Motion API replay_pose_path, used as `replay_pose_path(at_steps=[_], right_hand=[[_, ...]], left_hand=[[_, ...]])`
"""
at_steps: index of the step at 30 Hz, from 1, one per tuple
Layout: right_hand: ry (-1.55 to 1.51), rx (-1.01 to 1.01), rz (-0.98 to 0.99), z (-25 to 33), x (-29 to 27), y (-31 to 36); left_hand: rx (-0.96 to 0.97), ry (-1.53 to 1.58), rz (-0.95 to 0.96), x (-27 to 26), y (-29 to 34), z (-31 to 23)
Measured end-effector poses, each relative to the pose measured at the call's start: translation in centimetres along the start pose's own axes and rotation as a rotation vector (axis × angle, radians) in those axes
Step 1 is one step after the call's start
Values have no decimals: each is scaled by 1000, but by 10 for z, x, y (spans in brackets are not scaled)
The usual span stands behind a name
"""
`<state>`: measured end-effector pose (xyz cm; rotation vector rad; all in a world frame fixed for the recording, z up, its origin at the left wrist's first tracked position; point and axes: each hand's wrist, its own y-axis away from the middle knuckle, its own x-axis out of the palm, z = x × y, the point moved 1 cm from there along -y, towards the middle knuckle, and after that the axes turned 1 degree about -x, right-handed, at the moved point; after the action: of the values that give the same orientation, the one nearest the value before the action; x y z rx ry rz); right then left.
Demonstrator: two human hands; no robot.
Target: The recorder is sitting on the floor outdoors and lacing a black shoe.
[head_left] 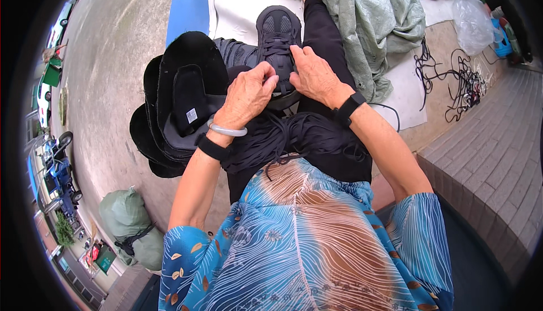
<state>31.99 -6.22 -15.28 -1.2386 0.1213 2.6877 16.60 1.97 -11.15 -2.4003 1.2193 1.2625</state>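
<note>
A black lace-up shoe lies in front of me with its toe pointing away. My left hand is at the left of its opening, thumb and forefinger pinched together; what sits between them, probably a lace end, is too small to make out. On the other side my right hand grips the shoe's right edge, forefinger beside the lacing and thumb closer to the opening. Dark laces cross the shoe's front. A thick bundle of black shoelaces rests across my lap.
Black shoe uppers are stacked at my left. A green woven sack and tangled laces lie to the right, before a brick ledge. A tied green sack stands at lower left. White sheeting is spread ahead.
</note>
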Motion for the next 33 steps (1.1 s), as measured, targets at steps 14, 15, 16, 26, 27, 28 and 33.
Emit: replay_pose_path(at_steps=[14, 15, 16, 26, 27, 28, 33], right_hand=[[-600, 341, 617, 39, -24, 40], [-696, 378, 644, 45, -24, 44], [-875, 397, 662, 50, -24, 48], [-1500, 703, 154, 82, 5, 41], [-1398, 604, 112, 81, 3, 45], [-1270, 551, 80, 80, 1, 50], [-849, 206, 61, 89, 6, 56]], left_hand=[[-215, 442, 628, -46, 101, -36], [-247, 570, 640, -51, 108, -41], [-289, 701, 656, -56, 112, -46], [-390, 732, 703, -34, 113, -38], [-251, 606, 591, -34, 108, -31], [-44, 411, 368, -34, 101, -24], [-187, 753, 2, -26, 47, 0]])
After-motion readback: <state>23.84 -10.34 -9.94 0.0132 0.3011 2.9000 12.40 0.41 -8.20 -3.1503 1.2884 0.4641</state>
